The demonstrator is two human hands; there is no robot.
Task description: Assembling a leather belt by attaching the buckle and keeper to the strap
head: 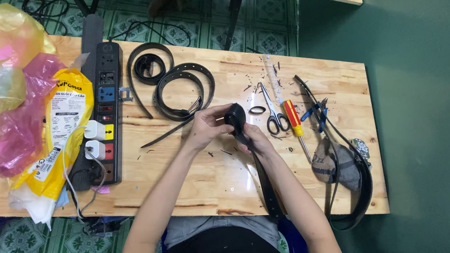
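Pale wooden table (229, 179) fills most of the frame, with green floor on the right and patterned tiles along the top. At centre we see both hands on a black belt (264, 177): its upper end is rolled into a tight coil, and the rest runs as a flat, matte strap down to the table's near edge. Our left hand (206, 128) pinches the coil from the left — the right hand (255, 139) closes around the strap just below it. How much is already rolled we cannot tell, since the fingers cover part of the coil, and the strap's lower end is lost at the table edge.

Right of the hands lie scissors (274, 118) and a red-and-yellow screwdriver (294, 122). More black belts (179, 87) loop above the hands. A black power strip (106, 103) sits at left, beside yellow and pink plastic bags (14, 105) — their contents are hard to make out.
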